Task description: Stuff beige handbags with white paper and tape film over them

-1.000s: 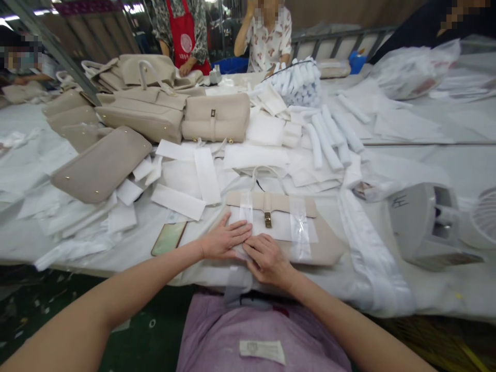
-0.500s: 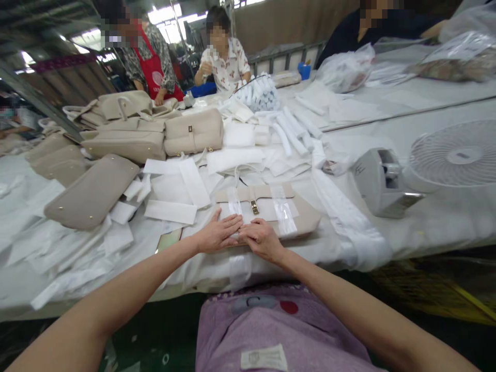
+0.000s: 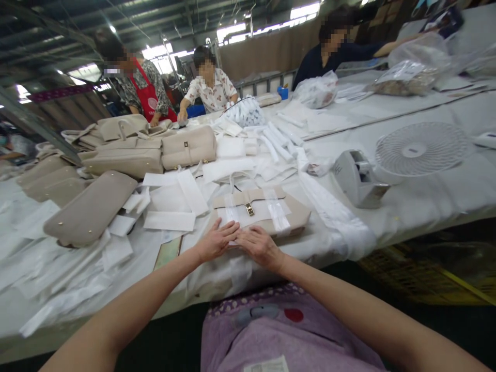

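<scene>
A beige handbag (image 3: 294, 217) lies flat at the near edge of the white table (image 3: 426, 201), with white paper taped over its front and a gold clasp showing. My left hand (image 3: 215, 241) lies flat, fingers stretched out, on the bag's near left corner. My right hand (image 3: 259, 245) rests beside it, fingers pressed down on the bag's near edge, touching the left fingertips. Neither hand holds anything I can see.
A tape dispenser (image 3: 358, 178) and a white fan (image 3: 420, 150) stand to the right. A phone (image 3: 167, 253) lies left of my hands. More beige bags (image 3: 91, 209) and loose paper sheets fill the left and middle. Three people work across the table.
My view has lifted and swung right, so the fan and the far people show more. Both hands stay together on the bag's near edge.
</scene>
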Motion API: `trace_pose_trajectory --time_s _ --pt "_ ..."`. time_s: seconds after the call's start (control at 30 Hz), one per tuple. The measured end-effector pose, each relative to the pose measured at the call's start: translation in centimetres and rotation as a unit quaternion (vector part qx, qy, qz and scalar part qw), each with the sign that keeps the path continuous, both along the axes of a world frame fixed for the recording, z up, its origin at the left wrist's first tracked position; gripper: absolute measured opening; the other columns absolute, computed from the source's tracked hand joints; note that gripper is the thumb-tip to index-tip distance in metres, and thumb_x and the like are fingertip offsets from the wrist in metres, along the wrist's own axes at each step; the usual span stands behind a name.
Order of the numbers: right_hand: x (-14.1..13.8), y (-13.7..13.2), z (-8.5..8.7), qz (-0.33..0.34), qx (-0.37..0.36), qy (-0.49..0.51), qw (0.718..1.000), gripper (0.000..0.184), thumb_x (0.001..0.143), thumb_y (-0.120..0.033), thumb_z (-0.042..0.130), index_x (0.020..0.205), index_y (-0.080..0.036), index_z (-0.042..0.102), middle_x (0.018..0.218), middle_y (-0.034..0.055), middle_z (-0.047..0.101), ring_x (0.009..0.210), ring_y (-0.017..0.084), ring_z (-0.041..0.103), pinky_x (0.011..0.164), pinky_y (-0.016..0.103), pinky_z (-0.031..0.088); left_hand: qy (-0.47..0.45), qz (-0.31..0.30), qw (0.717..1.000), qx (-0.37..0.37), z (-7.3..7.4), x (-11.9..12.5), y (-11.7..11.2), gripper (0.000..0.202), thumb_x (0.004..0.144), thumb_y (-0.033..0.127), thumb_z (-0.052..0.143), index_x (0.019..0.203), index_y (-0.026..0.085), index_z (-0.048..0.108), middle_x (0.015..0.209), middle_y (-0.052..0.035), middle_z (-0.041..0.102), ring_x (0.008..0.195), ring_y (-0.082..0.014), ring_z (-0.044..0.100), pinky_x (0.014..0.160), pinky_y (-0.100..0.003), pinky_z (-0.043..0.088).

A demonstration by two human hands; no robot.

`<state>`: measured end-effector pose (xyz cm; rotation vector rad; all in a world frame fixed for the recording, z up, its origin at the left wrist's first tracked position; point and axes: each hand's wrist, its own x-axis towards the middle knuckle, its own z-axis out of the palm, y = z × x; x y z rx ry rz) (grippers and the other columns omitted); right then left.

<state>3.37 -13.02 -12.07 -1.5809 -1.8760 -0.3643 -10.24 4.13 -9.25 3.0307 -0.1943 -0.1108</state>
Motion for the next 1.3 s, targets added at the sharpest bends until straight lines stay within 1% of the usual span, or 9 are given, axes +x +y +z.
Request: trace_pose_trajectory --time_s 0.13,0.3,0.53,0.67,0.8,0.97,1.1,1.2,1.3 --pt "0.9 -0.3 0.4 -0.106 -0.058 -0.041 0.992 0.043 0.082 -0.030 0.064 0.121 -0.018 0.051 0.118 0.0136 0.056 0.108 0.027 0.049 0.095 0.044 0.032 -0.019 -0.007 0.999 0.035 -0.1 -0.1 -0.2 0.046 0.096 0.033 0.030 0.141 0.022 0.031 0.147 -0.0112 0.032 0.138 -0.0244 0.021 0.109 -0.058 0.000" --pt "1.3 0.1 0.4 -0.119 -0.067 -0.118 0.984 0.031 0.087 -0.027 0.056 0.117 -0.020 0.054 0.113 0.0123 0.057 0.105 0.025 0.048 0.092 0.045 0.031 -0.035 -0.021 0.994 0.097 -0.4 -0.7 -0.5 0.051 0.093 0.021 0.037 0.143 0.019 0.025 0.148 -0.0119 0.030 0.138 -0.0226 0.022 0.112 -0.053 0.005" --pt "3.0 1.2 -0.8 -0.079 -0.024 -0.178 0.981 0.032 0.090 -0.033 0.049 0.118 -0.018 0.054 0.116 0.0158 0.055 0.106 0.027 0.047 0.097 0.050 0.027 -0.110 -0.033 0.987 0.111 -2.5 -1.1 0.1 0.056 0.086 0.009 0.038 0.141 0.013 0.030 0.145 -0.0122 0.035 0.136 -0.0230 0.028 0.110 -0.043 0.026" --pt "4.3 2.2 1.0 -0.061 -0.096 -0.138 0.984 0.040 0.083 -0.037 0.059 0.118 -0.018 0.054 0.113 0.0142 0.055 0.102 0.027 0.048 0.096 0.050 0.028 -0.141 -0.016 0.986 0.088 -3.1 -1.1 0.9 0.057 0.085 0.004 0.035 0.140 0.014 0.033 0.143 -0.0126 0.038 0.133 -0.0223 0.034 0.107 -0.043 0.032" --pt "4.5 2.2 2.6 0.025 -0.127 -0.104 0.986 0.047 0.077 -0.031 0.065 0.120 -0.018 0.052 0.117 0.0120 0.054 0.104 0.026 0.048 0.097 0.046 0.030 -0.164 -0.020 0.983 0.078 -3.5 -1.0 1.1 0.056 0.085 0.003 0.034 0.140 0.014 0.033 0.141 -0.0138 0.040 0.133 -0.0238 0.034 0.105 -0.044 0.034" --pt "3.0 3.0 0.7 0.061 -0.039 -0.057 0.996 0.018 0.087 -0.017 0.051 0.103 -0.016 0.059 0.104 0.0076 0.063 0.097 0.019 0.054 0.088 0.035 0.040 -0.176 -0.028 0.981 0.071 -3.8 -0.9 1.1 0.052 0.087 0.004 0.034 0.139 0.013 0.035 0.142 -0.0149 0.040 0.133 -0.0232 0.034 0.106 -0.044 0.034" --pt "2.4 3.5 -1.2 0.062 0.045 -0.026 0.997 0.016 0.090 -0.013 0.046 0.091 -0.017 0.061 0.097 0.0066 0.066 0.094 0.017 0.057 0.087 0.034 0.042 -0.187 -0.024 0.980 0.062 -4.1 -1.0 1.1 0.047 0.090 0.009 0.035 0.137 0.013 0.038 0.141 -0.0144 0.041 0.134 -0.0227 0.033 0.107 -0.044 0.034" --pt "2.5 2.9 -1.1 0.075 0.058 -0.043 0.994 0.019 0.091 -0.010 0.044 0.089 -0.016 0.062 0.096 0.0072 0.067 0.095 0.017 0.058 0.089 0.035 0.043 -0.199 -0.024 0.978 0.061 -4.2 -1.1 1.0 0.046 0.091 0.009 0.035 0.136 0.014 0.039 0.140 -0.0137 0.042 0.134 -0.0223 0.032 0.106 -0.045 0.035" --pt "3.0 2.4 0.5 0.103 0.016 -0.053 0.993 0.017 0.091 -0.021 0.046 0.089 -0.015 0.063 0.096 0.0086 0.067 0.097 0.018 0.058 0.090 0.036 0.042 -0.201 -0.024 0.977 0.069 -4.2 -1.2 0.9 0.048 0.091 0.008 0.036 0.138 0.014 0.036 0.141 -0.0136 0.041 0.134 -0.0222 0.032 0.106 -0.044 0.036"
